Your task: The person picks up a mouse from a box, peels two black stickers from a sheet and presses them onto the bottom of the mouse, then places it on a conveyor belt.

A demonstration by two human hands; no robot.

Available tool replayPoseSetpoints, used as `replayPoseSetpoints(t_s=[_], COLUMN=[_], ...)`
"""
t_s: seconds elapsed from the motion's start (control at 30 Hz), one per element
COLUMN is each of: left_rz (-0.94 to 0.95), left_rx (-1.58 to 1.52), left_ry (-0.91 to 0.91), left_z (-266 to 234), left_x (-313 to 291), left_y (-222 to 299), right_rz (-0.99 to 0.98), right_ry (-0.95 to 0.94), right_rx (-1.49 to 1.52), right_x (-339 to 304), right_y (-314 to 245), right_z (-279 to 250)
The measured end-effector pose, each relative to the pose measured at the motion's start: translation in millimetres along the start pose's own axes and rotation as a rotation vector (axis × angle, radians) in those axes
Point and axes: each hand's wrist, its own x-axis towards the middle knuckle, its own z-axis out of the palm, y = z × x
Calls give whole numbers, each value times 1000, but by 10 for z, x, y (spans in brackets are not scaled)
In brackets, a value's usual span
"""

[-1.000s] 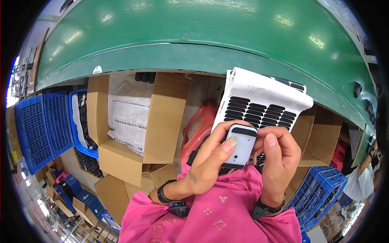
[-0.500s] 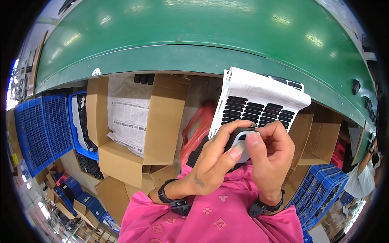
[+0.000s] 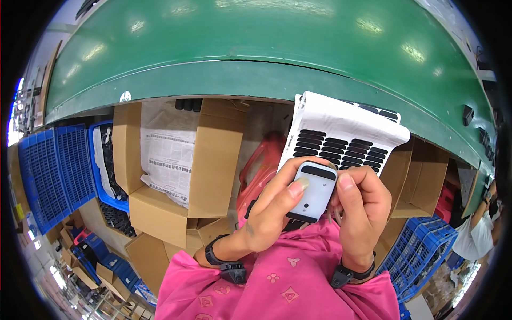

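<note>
Left hand (image 3: 273,216) pinches a white, black-ended device (image 3: 314,192); right hand (image 3: 364,208) curls at the device's right edge, hold unclear; black-patched sheet (image 3: 346,117) beyond the device.

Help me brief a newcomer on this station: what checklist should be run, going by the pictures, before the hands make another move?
1. Device held: ok, the left hand grips it, thumb on its face.
2. Pale face turned up: ok, a black band shows at each end.
3. Right hand empty: cannot tell, its thumb and forefinger are close together by the device's edge, the gap hidden.
4. Sticker sheet nearby: ok, just beyond the hands, with black stickers on it.
5. Sheet flat: not ok, its far part folds over.
</note>
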Motion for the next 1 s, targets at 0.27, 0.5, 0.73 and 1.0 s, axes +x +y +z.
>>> replayPoseSetpoints(t_s=[0.27, 0.5, 0.73, 1.0], left_rz=[115, 310, 247, 127], left_rx=[-62, 48, 192, 812], left_ry=[-37, 483, 999, 1341], left_z=[-280, -1060, -2877, -4962], left_x=[-4, -97, -202, 125], left_y=[-88, 3, 213, -43], right_rz=[-24, -148, -859, -1050], right_ry=[-38, -687, -750, -1056], right_rx=[-253, -787, -1213, -1463], right_x=[75, 497, 1328, 1693], right_y=[-20, -739, -923, -324], right_z=[222, 473, 1470, 2552])
